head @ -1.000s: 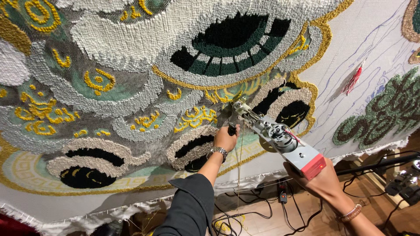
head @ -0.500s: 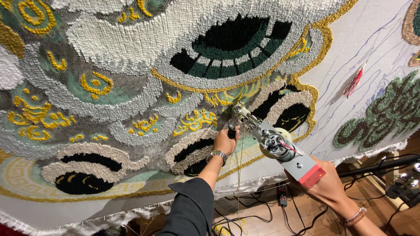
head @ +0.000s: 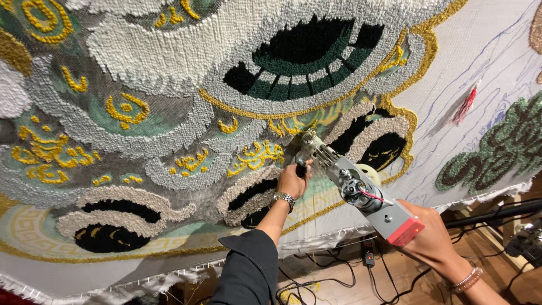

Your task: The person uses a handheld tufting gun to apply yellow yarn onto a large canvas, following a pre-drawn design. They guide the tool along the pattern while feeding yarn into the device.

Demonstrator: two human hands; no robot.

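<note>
A grey tufting gun (head: 361, 189) with a red rear end is pressed nose-first against a large tufted rug (head: 169, 113) stretched on a frame. The rug has grey, white, green, black and gold yarn patterns. My left hand (head: 293, 179), with a metal watch on the wrist and a dark sleeve, grips the gun's front handle just below the nose. My right hand (head: 432, 243), wearing bracelets, holds the rear of the gun under the red part. A thin strand of yarn runs into the gun.
Bare white backing cloth (head: 480, 62) with blue drawn lines fills the right side, with a red tassel (head: 464, 104) and a green and black tufted patch (head: 502, 147). Below the rug's lower edge lie black cables (head: 333, 271) on a wooden floor.
The gun and both hands have shifted slightly up and left along the rug. The camera has moved a little with them.
</note>
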